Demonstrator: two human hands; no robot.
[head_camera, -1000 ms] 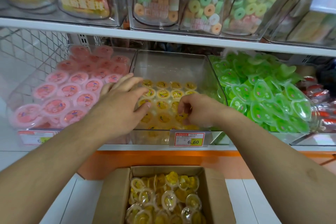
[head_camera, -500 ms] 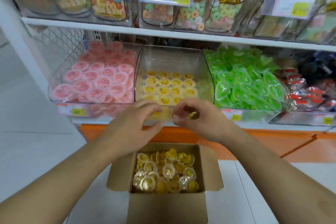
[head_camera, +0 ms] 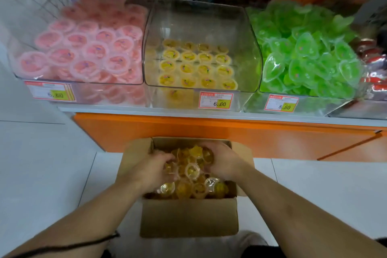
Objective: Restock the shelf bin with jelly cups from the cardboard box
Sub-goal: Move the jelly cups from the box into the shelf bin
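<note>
While both hands are down inside the cardboard box, the step in hand appears to be the gathering of a fresh load of jelly cups for the shelf bin. Left hand lies at the left of the heap with its fingers curled in among the cups; right hand mirrors it at the right, fingers likewise curled round the pile. Grip: each hand looks closed on cups, scooping toward the other, though how many each holds cannot be told. Stock remaining in the box is ample, loosely heaped and lying at all angles.

Shelf bin: clear, in the middle of the shelf, holding neat rows of yellow cups low on its floor, with much room above them. Judged well short of full.

Next move, in my judgement, calls for lifting the gathered cups clear of the box flaps, carrying them up over the bin's front lip and setting them lid-up on the existing rows. A two-handed scoop is loose; cups could slip out on the way.

Surroundings: pink cups fill the bin just left, green cups the bin just right, so strays could land in either. Price tag sits on the middle bin's front. Orange base panel stands between box and shelf. No obstruction lies on the path upward
</note>
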